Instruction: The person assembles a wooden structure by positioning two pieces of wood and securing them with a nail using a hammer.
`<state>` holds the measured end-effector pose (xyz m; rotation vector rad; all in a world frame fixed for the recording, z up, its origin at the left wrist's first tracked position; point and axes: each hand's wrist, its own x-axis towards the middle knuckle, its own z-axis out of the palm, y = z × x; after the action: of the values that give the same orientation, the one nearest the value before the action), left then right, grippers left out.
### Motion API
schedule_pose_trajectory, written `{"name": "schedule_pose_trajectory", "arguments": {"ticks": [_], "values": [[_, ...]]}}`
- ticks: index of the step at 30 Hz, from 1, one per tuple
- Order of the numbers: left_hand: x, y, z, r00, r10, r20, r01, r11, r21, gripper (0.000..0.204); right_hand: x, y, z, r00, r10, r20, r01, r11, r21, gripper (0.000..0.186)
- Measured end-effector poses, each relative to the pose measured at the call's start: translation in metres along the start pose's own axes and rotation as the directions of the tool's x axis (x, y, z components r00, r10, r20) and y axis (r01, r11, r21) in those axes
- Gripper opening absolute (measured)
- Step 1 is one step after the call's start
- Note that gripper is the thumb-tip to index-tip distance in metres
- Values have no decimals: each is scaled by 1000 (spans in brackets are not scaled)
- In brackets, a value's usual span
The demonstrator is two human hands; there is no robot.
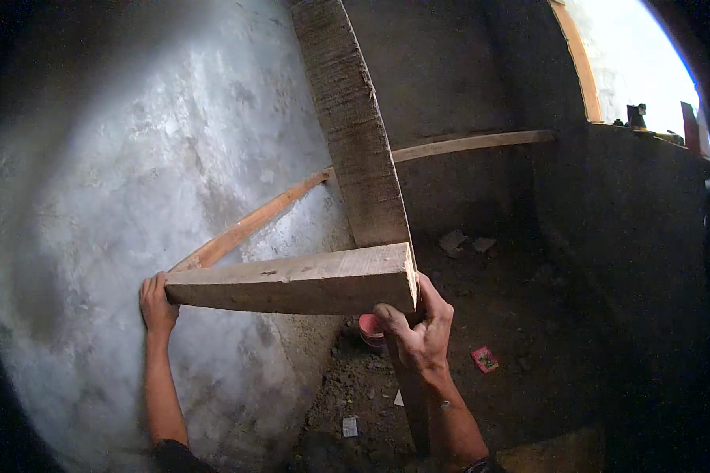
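A short, thick wooden beam (300, 284) lies crosswise in front of me, its rough cut end on the right. My left hand (159, 306) is closed around its left end, against the grey wall. At the right end, my right hand (424, 331) grips with the thumb at the beam's lower edge and the fingers behind the cut end. A tall rough plank (351, 118) rises behind this end and continues below it. Whether my right fingers also clasp that plank is hard to tell.
A lighter batten (252, 221) runs along the plastered wall (118, 173), and another strip (481, 144) crosses the far wall. Below are a red bucket (372, 327), a red packet (484, 359), rubble (454, 243) and scraps on the dirt floor. A bright window opening (631, 63) is at upper right.
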<state>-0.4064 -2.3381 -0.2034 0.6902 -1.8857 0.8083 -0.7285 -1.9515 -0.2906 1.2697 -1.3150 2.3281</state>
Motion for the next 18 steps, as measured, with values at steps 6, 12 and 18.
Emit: {"name": "schedule_pose_trajectory", "arguments": {"ticks": [6, 12, 18], "values": [[-5, -6, 6, 1000, -25, -2, 25, 999, -26, 61, -2, 2, 1, 999, 37, 14, -38, 998, 46, 62], [-5, -4, 8, 999, -47, 24, 47, 999, -5, 63, -2, 1, -1, 1000, 21, -1, -21, 999, 47, 59], [-5, -10, 4, 1000, 21, 0, -21, 1000, -12, 59, 0, -1, 2, 1000, -2, -9, 2, 1000, 14, 56]]}}
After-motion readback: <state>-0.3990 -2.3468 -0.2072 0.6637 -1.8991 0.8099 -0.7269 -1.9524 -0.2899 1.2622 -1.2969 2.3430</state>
